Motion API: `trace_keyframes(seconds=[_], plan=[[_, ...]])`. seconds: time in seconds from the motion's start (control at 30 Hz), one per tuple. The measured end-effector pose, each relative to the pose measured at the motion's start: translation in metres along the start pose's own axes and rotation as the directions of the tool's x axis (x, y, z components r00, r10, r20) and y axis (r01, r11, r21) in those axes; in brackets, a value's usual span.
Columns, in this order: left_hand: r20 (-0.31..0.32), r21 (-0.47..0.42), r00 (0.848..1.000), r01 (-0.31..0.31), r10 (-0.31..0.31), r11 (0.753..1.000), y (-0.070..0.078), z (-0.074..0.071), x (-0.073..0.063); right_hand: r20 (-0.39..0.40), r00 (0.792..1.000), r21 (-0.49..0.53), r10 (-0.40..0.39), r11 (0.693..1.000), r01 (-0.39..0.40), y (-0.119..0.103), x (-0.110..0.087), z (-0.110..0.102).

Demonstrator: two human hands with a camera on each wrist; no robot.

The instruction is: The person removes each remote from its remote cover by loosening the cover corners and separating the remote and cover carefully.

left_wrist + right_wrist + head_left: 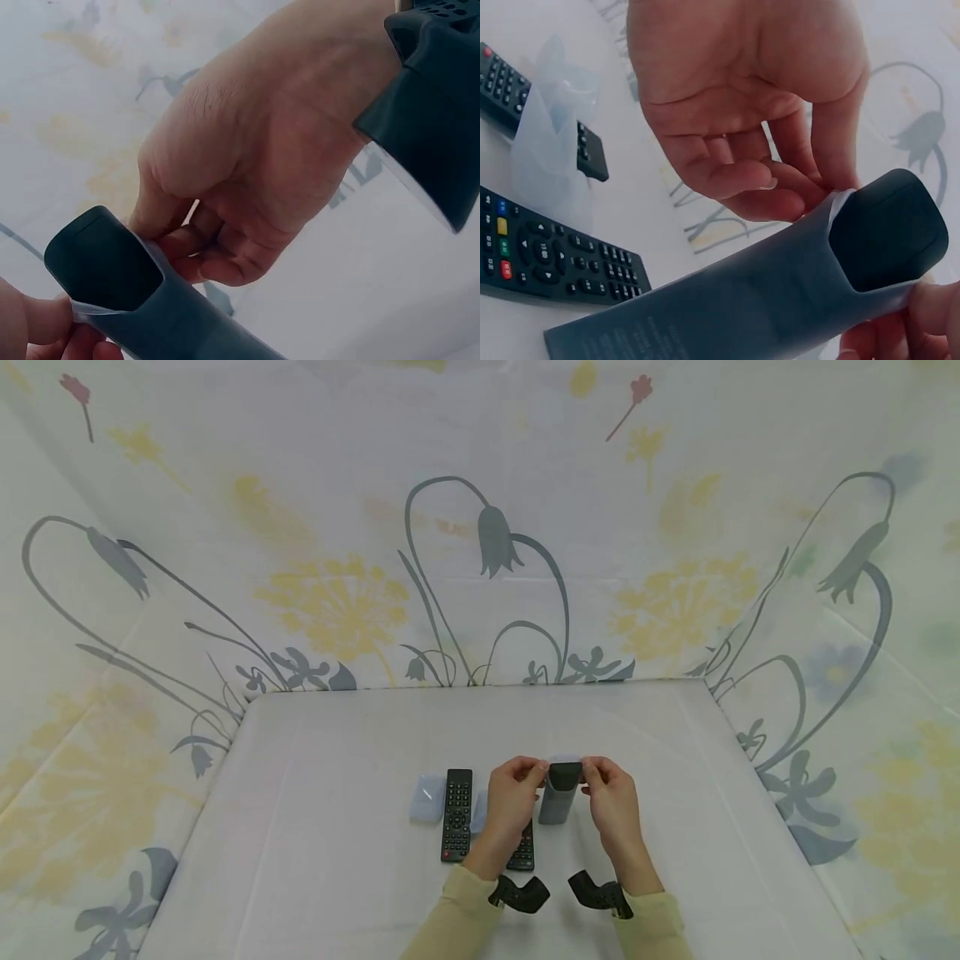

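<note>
A frosted plastic sleeve (pixel 556 806) stands between my hands, around a black remote control (pixel 566 774). The remote's smooth end sticks out of the sleeve's mouth; no buttons show on it. My left hand (pixel 512 803) pinches the left edge of that mouth. On the opposite edge, the thumb and fingers of my right hand (pixel 615 806) pinch the film. In the right wrist view, faint pale lettering shows on the lower part of the sleeved remote, and the left hand (pixel 750 105) is seen from the palm side. The left wrist view shows the right hand (pixel 255 135) across the opening.
A black remote (pixel 457 814) lies left of my hands, and another remote (pixel 521 853) is partly under my left forearm. Crumpled translucent plastic (pixel 427 799) lies at the far left of them; a second plastic piece (pixel 478 812) sits between the remotes. Floral cloth surrounds the white table (pixel 337 860).
</note>
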State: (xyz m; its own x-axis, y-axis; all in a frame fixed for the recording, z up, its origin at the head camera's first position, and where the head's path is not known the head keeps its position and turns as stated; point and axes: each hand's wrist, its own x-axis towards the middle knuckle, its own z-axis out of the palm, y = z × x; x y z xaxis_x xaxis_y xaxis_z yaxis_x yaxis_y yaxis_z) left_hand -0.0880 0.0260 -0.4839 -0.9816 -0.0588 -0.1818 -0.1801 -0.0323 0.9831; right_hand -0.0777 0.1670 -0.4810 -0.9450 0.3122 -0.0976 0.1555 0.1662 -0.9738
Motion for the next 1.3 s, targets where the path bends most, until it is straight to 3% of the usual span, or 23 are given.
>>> trace_keyframes(seconds=[0.37,0.63,0.77,1.03,1.3], plan=[[-0.026,-0.038,1.000,0.007,-0.008,0.999,-0.008,0.005,0.001,-0.082,0.996,-0.013,-0.036,0.999,0.035,0.007,-0.002,0.004],[0.022,-0.131,0.995,0.101,-0.099,0.986,-0.010,0.007,0.000,-0.062,0.998,0.023,0.030,0.999,-0.028,0.009,-0.006,0.006],[0.035,-0.154,0.993,0.116,-0.112,0.981,-0.012,0.009,0.001,-0.043,0.996,0.049,0.077,0.996,-0.075,0.013,-0.008,0.006],[-0.041,-0.044,0.999,0.028,-0.030,0.999,-0.020,0.012,0.002,-0.064,0.997,0.025,0.042,0.999,-0.041,0.023,-0.005,0.009],[-0.052,0.038,0.998,-0.032,0.034,0.999,-0.025,0.011,0.000,-0.071,0.997,0.001,0.021,1.000,-0.021,0.029,-0.006,0.008]])
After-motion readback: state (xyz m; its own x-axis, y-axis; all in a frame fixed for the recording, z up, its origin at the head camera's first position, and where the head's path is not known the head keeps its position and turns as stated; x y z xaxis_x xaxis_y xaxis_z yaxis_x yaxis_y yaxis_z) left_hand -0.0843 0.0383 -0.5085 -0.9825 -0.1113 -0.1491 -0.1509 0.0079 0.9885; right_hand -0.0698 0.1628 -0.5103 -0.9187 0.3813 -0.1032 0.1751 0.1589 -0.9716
